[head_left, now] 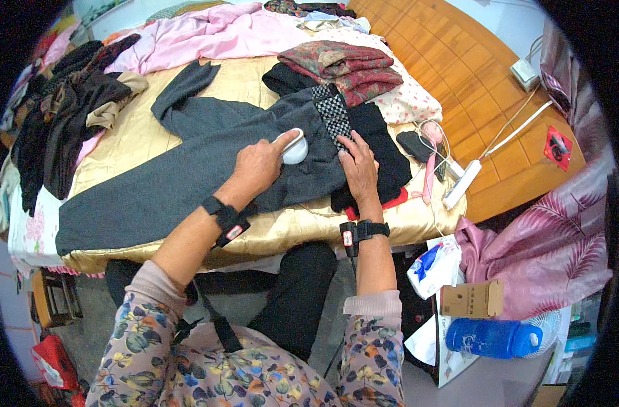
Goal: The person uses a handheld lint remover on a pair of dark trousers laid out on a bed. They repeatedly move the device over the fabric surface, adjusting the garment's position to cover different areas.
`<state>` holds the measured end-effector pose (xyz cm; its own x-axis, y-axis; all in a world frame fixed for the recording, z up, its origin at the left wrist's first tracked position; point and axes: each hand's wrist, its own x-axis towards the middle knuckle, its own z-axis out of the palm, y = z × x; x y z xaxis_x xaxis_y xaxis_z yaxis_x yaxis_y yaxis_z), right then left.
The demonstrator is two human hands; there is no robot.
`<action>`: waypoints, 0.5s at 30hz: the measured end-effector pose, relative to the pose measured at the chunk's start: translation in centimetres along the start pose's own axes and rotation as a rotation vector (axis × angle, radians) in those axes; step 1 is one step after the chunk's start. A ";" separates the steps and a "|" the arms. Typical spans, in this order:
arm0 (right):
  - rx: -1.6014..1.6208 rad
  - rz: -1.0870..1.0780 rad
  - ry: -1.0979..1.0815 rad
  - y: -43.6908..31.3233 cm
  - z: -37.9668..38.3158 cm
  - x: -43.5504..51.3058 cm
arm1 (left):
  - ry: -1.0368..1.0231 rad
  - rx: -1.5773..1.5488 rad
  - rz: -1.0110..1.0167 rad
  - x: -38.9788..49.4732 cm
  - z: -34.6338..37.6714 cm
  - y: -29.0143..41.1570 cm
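Grey trousers with a black-and-white checked waistband lie spread on a bed with a yellow satin cover. My left hand is closed around a small white rounded device, which rests on the cloth near the waistband; its underside is hidden. My right hand lies with fingers bent on the lower end of the waistband. Whether those fingers pinch the cloth cannot be told. Black folded cloth with a red edge lies under and beside the waist.
Folded red patterned cloth lies beyond the waistband, dark clothes at the left. A white power strip with cords sits by the wooden headboard. A blue bottle and a cardboard box are at the lower right.
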<state>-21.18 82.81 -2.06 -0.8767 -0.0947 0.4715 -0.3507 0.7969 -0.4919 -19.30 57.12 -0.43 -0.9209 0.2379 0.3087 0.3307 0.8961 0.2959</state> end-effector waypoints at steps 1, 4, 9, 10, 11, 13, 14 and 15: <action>0.009 -0.005 0.000 0.1 0.0 0.0 | -0.010 -0.001 0.046 -0.9 -0.5 -0.3; 0.048 -0.009 0.004 0.6 0.3 0.1 | -0.078 -0.024 0.092 -3.4 -2.3 -1.4; 0.067 -0.027 0.019 1.4 0.8 0.3 | -0.129 -0.108 0.097 -7.0 -3.8 -3.0; 0.065 -0.036 0.026 1.5 0.9 0.3 | -0.128 -0.109 0.113 -7.5 -3.7 -3.0; 0.062 -0.045 0.032 1.5 1.0 0.4 | -0.114 -0.092 0.133 -7.7 -3.4 -2.8; 0.059 -0.061 0.035 1.6 1.0 0.4 | -0.086 -0.060 0.166 -7.7 -2.5 -2.0; 0.057 -0.071 0.035 1.6 1.0 0.5 | -0.050 -0.069 0.200 -7.2 -1.9 -1.5; 0.063 -0.054 0.031 1.5 1.0 0.4 | -0.022 -0.045 0.211 -6.7 -1.4 -0.8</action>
<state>-22.44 83.38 -3.37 -0.8457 -0.1178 0.5205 -0.4183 0.7520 -0.5095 -13.14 54.34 -1.48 -0.8346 0.4268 0.3483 0.5248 0.8081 0.2674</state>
